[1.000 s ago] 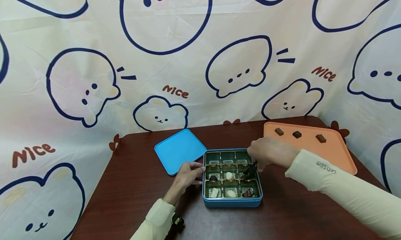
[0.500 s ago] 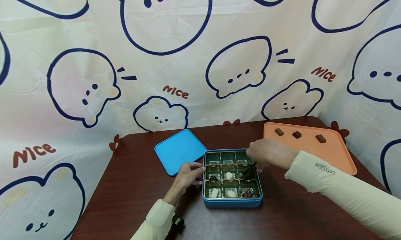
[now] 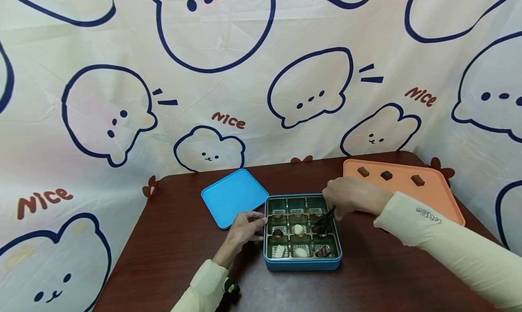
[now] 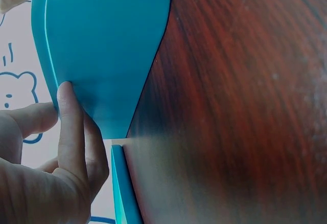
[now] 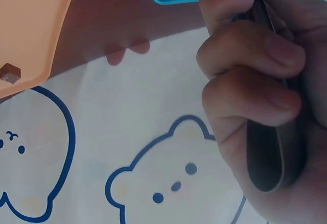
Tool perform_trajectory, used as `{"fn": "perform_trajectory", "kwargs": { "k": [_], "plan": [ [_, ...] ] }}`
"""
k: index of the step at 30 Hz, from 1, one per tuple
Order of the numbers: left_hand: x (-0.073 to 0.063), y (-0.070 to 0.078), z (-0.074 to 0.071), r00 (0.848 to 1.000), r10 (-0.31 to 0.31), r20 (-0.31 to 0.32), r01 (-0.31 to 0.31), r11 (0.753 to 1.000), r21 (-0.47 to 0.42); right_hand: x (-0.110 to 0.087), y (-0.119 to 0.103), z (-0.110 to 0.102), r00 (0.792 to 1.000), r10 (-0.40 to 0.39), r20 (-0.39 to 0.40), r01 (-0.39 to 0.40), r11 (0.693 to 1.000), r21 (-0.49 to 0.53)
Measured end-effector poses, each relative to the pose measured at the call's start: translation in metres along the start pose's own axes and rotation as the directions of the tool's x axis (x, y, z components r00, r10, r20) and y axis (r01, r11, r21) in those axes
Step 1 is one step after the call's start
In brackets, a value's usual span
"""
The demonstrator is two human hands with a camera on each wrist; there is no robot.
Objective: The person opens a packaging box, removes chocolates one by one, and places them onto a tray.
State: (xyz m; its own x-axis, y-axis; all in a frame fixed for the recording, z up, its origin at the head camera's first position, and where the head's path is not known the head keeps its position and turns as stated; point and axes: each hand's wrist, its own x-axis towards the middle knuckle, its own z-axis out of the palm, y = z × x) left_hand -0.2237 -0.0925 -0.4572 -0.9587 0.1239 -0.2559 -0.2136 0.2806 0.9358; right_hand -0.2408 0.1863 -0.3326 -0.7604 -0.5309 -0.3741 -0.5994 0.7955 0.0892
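Observation:
A blue tin (image 3: 302,264) with a gold divided insert stands at the table's middle. My left hand (image 3: 244,230) steadies its left wall, fingers mostly straight; in the left wrist view the fingertips (image 4: 66,92) touch right at the rim. My right hand (image 3: 351,197) grips dark tongs (image 3: 327,220), whose tips reach into the middle-right compartment, hiding part of it. In the right wrist view the fingers curl round the tongs' rounded handle end (image 5: 265,165). A dark round chocolate (image 3: 277,232), white ball (image 3: 299,229), white pieces (image 3: 279,251) and striped dark chocolate (image 3: 323,251) sit in other compartments.
A blue lid (image 3: 234,196) lies behind and left of the tin. At the back right, an orange tray (image 3: 438,203) bears three brown chocolates (image 3: 386,175), partly behind the right arm. A printed curtain (image 3: 244,90) surrounds the brown table (image 3: 175,239).
My right hand and sleeve have shifted slightly to the right, with the tongs still in the middle-right compartment. The left hand and the tin keep their places.

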Motion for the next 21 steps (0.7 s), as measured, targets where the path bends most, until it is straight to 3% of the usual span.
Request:
{"fn": "perform_trajectory", "kwargs": {
  "k": [14,21],
  "plan": [
    [0.0,0.0,0.0,1.0,-0.003,-0.001,0.003,1.0,-0.004,-0.019,0.013,-0.031,0.999,-0.007,0.052,-0.003,0.982,0.19],
    [0.0,0.001,0.0,1.0,-0.002,0.002,0.002,1.0,-0.002,-0.026,0.023,-0.046,0.998,-0.044,0.045,0.033,0.975,0.218]
  ]
}}
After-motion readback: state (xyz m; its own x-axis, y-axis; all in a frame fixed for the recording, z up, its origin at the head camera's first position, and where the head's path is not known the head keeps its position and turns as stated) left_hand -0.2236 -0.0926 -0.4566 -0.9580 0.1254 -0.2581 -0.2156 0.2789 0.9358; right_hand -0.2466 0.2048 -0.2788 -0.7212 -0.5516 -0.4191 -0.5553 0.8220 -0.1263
